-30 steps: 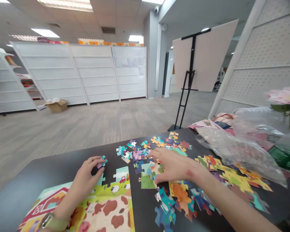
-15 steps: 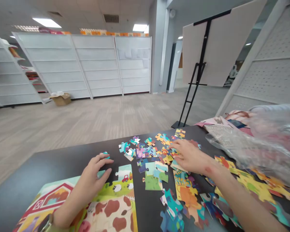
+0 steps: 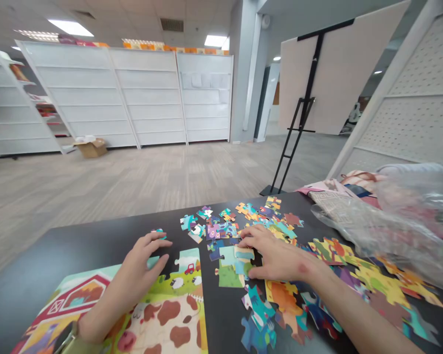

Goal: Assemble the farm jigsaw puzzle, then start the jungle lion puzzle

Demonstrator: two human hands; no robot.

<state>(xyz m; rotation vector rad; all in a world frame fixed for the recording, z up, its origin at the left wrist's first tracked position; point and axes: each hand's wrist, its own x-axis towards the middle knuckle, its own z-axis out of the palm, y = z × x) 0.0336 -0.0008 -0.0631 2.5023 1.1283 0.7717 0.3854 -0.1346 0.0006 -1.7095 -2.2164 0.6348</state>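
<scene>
My left hand [image 3: 142,268] lies over the top edge of a partly joined farm jigsaw puzzle [image 3: 179,307] with a barn, a cow and sheep. Its fingers are stretched and the thumb stands apart. A small blue puzzle piece [image 3: 160,231] peeks out past those fingertips. My right hand [image 3: 268,253] is spread over loose pieces, fingertips at the edge of a small joined green and pale blue section [image 3: 229,275]. I cannot tell whether it touches that section. Its palm hides some pieces beneath. Just below are an orange animal section [image 3: 282,297] and a blue section [image 3: 258,334].
Several loose pieces [image 3: 214,231] are scattered along the far side of the black table [image 3: 84,241]. Yellow joined pieces [image 3: 376,278] lie at the right, beside clear plastic bags [image 3: 402,231]. Beyond the table stand a black easel [image 3: 295,128] and white shelves [image 3: 143,98].
My right hand has moved left and toward me, from the far loose pieces to the green and pale blue section. My left hand has stayed nearly in place.
</scene>
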